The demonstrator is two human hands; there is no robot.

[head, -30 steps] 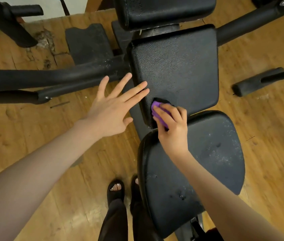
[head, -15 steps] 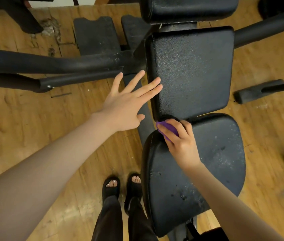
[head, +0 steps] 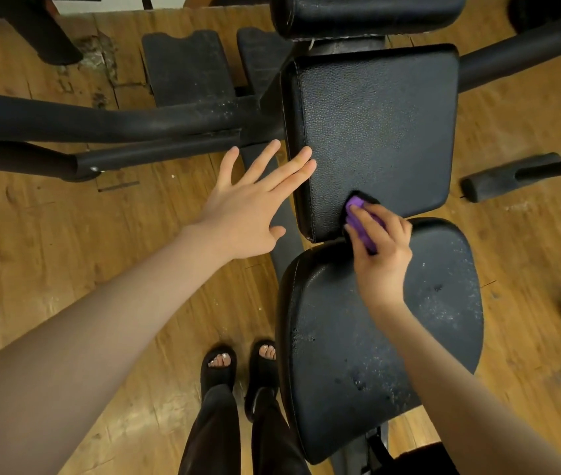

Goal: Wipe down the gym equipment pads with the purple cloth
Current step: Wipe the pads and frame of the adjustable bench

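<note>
A black bench has three pads: a square middle pad [head: 375, 132], a wider seat pad [head: 392, 337] nearer me with pale specks and small tears, and a top pad [head: 368, 12] at the frame's upper edge. My right hand [head: 380, 255] grips a bunched purple cloth [head: 361, 217] and presses it on the near edge of the middle pad, at the gap to the seat pad. My left hand [head: 251, 204] is spread flat, fingers straight, its fingertips touching the left edge of the middle pad.
Thick black frame tubes [head: 101, 121] run left from the bench over the wooden floor [head: 66, 269]. A black footplate [head: 186, 66] lies behind them. A padded bar [head: 512, 176] sticks out at right. My feet in black sandals [head: 238, 365] stand left of the seat pad.
My right hand slid the cloth back toward the seat pad, then forward and rightward onto the middle pad's near edge. My left hand stays spread at the pad's left edge.
</note>
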